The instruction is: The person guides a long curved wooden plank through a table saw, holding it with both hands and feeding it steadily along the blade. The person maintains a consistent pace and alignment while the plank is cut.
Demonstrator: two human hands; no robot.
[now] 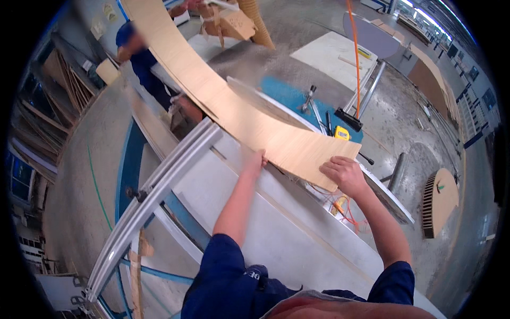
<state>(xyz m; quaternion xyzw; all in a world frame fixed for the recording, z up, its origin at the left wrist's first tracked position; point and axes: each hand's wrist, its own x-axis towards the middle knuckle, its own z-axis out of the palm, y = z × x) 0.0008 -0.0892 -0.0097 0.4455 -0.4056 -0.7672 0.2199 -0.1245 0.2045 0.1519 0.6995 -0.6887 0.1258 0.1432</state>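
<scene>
gripping curved wooden sheet (228, 106), right hand (344, 175) at near end, left hand (258, 160) along edge

Lower centre: we note room for a hand to pass above the grey tabletop (297, 234), between the left forearm (239, 204) and right forearm (385, 228). Centre to upper left: the long curved wooden sheet (228, 109) blocks our direct way to the blue surface (279, 87). Beyond its right edge we log a yellow tape measure (341, 133), a metal tool (308, 99) and a hanging orange cord (357, 64) as obstacles. Left of centre, a silver rail (154, 199) bars sideways reach; upper left, a co-worker (146, 74) stands by the sheet.
</scene>
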